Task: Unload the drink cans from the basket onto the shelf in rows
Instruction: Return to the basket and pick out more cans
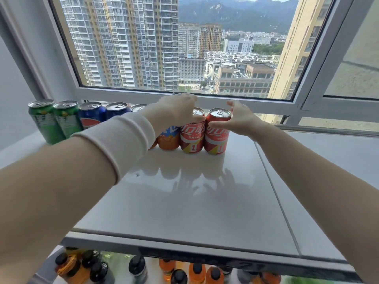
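— Where are the cans [90,117] kept?
— In a row along the shelf [194,191] back edge, below the window frame [143,95].
— And the hands?
— The inner red can [192,136] is clasped by the left hand [176,111]. The end red can [217,136] is touched by the spread right hand [242,119]. Bare shelf is left in front.

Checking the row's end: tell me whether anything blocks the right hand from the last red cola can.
Nothing visible does. The right hand is open directly beside the last red cola can; the left hand grips the neighbouring cola can.
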A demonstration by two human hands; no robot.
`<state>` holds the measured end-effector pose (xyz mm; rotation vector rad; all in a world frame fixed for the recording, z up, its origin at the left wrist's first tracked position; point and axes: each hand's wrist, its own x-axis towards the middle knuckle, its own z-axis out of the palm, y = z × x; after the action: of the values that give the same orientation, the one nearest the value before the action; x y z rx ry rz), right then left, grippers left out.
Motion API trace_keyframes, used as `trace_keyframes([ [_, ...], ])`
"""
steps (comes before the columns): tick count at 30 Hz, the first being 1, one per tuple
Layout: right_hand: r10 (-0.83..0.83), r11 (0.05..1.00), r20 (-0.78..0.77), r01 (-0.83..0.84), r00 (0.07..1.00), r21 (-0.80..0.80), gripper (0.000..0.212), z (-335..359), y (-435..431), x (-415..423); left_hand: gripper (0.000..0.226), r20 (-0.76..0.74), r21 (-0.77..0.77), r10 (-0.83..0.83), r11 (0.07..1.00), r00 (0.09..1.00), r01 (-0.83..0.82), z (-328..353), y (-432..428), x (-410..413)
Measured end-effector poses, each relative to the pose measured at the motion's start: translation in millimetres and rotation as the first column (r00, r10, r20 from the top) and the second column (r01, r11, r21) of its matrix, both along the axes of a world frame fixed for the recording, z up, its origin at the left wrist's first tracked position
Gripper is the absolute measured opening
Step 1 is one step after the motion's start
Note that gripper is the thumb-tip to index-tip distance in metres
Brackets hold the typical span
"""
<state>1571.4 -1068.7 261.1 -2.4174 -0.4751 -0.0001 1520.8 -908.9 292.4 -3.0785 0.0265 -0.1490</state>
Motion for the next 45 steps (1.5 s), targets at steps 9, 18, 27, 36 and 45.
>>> trace_keyframes([
  [9, -0.166, 0.975, 0.210, 0.192, 0.964, -0.114, 0.087, -8, -1, -80, 0.064, 0.171, 0.006, -0.144, 0.989, 0.975, 0.145, -16, 7, -70],
  [18, -0.150, 0.970, 0.262, 0.193, 0.953, -0.146, 0.084, -8, -13, -171, 0.067, 0.112, 0.027, -0.139, 0.990, 0.984, 0.137, -21, -1, -143],
  [27, -0.058, 0.948, 0.317, 0.152, 0.946, -0.281, 0.080, -21, -46, -247, 0.066, 0.067, 0.039, -0.082, 0.996, 0.994, 0.080, -38, -38, -218],
  [36, -0.006, 0.950, 0.300, 0.099, 0.954, -0.295, 0.079, -46, -58, -315, 0.065, 0.044, 0.048, -0.084, 0.995, 0.995, 0.082, -57, -62, -287],
  [45, -0.032, 0.953, 0.301, 0.119, 0.953, -0.278, 0.073, -69, -65, -406, 0.064, 0.052, -0.046, -0.102, 0.993, 0.993, 0.105, -71, -63, -368],
])
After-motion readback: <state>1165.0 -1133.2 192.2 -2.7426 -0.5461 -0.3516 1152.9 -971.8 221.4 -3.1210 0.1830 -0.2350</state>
